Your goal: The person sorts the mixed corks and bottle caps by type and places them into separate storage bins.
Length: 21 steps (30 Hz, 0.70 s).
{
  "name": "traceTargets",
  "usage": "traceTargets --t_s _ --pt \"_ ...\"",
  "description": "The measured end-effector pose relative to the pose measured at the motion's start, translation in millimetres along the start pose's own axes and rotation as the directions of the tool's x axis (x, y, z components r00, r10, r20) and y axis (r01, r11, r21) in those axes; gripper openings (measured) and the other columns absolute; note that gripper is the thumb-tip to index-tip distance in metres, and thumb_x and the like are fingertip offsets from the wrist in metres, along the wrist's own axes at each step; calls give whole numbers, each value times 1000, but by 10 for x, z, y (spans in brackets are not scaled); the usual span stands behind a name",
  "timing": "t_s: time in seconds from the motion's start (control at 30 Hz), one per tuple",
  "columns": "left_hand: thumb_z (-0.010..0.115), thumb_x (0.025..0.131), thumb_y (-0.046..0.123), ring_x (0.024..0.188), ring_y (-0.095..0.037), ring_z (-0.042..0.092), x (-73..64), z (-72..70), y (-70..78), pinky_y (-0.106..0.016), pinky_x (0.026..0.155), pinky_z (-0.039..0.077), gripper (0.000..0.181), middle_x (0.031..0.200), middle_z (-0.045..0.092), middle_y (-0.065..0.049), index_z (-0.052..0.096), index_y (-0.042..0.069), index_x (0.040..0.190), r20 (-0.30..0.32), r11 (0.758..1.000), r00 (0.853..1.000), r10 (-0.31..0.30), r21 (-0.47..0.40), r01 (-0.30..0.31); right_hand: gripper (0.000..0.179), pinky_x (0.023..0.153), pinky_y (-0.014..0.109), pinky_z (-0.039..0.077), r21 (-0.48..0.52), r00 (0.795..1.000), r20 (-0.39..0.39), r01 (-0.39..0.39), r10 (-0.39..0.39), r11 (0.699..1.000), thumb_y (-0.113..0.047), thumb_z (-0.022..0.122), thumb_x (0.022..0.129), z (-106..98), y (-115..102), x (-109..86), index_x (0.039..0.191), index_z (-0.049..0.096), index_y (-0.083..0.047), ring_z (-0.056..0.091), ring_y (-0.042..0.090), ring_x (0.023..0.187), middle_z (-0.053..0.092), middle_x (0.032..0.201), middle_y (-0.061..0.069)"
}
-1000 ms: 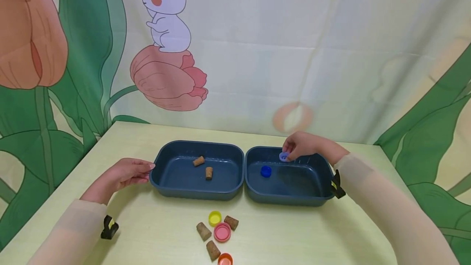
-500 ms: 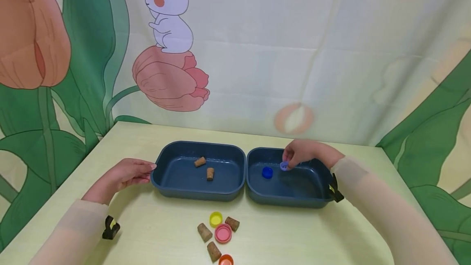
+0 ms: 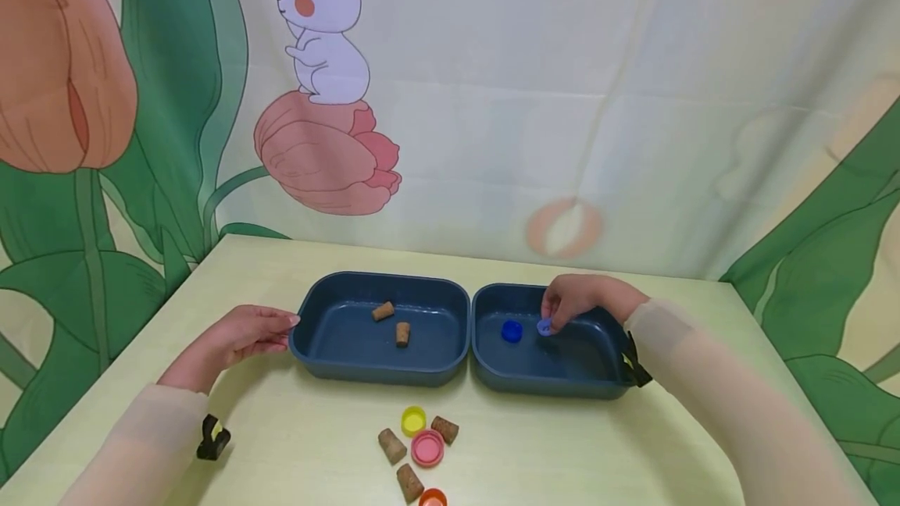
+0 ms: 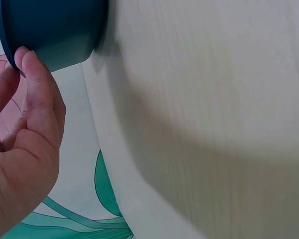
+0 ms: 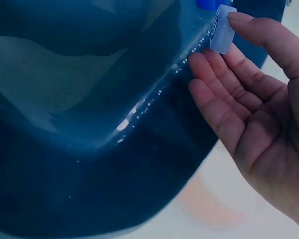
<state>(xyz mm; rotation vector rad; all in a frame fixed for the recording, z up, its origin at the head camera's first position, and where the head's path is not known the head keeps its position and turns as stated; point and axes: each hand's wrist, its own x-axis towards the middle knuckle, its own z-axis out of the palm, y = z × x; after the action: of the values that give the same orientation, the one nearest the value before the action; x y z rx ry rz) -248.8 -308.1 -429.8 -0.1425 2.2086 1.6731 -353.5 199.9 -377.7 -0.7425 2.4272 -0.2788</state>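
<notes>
My right hand [image 3: 575, 297] reaches into the right dark blue bin [image 3: 548, 389] and pinches a pale purple bottle cap [image 3: 544, 326] low over its floor. In the right wrist view the pale cap [image 5: 223, 30] sits between thumb and fingertips. A deep blue bottle cap [image 3: 512, 331] lies in the bin to its left. At the outer end of the left dark blue bin [image 3: 380, 375], my left hand [image 3: 246, 332] pinches the rim, thumb and fingertips meeting at the edge [image 4: 10, 55]. Two corks, one of them upright-looking [image 3: 402, 334] and one slanted [image 3: 383, 311], lie in that bin.
On the table [image 3: 562, 451] before the bins lie a yellow cap [image 3: 413, 421], a pink cap [image 3: 427, 449], an orange cap [image 3: 433, 498] and corks, one of them [image 3: 445, 429] beside the pink cap. The bins stand side by side before a printed curtain [image 3: 478, 100].
My right hand has lowered the pale purple cap from near the back rim toward the right bin's floor. The left hand stays at the left bin's rim.
</notes>
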Motion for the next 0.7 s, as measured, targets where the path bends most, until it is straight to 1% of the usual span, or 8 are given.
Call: traceTargets --t_s 0.1,0.27,0.5,0.7 --pt "58 105 17 70 -3 67 0 -1 -9 -17 69 61 38 75 70 8 60 -14 127 -11 1000 1000 -9 8 9 22 71 18 46 -2 1000 11 -2 2 1000 -18 77 85 23 -9 25 99 69 -4 54 7 76 66 88 -1" --pt "57 105 17 69 -4 66 4 -6 -12 -17 68 61 42 75 70 8 57 -17 130 -8 1000 1000 -4 13 4 21 69 18 46 -4 1000 9 -14 14 1000 -18 78 85 59 -11 60 99 69 -4 53 7 73 66 86 -2" --pt "57 105 17 69 -3 67 3 -8 -14 -17 68 61 36 74 70 8 61 -13 126 5 1000 1000 -5 -1 5 20 68 19 45 13 999 5 -37 37 999 -17 78 86 113 -22 103 98 68 -4 52 9 73 64 84 -2" --pt "58 105 16 68 -3 67 5 -13 -19 -17 67 61 36 74 70 8 62 -13 126 12 1000 1000 -2 -10 3 21 67 19 44 10 999 14 -47 47 999 -17 78 85 134 -18 146 98 67 -4 52 9 74 63 85 -2"
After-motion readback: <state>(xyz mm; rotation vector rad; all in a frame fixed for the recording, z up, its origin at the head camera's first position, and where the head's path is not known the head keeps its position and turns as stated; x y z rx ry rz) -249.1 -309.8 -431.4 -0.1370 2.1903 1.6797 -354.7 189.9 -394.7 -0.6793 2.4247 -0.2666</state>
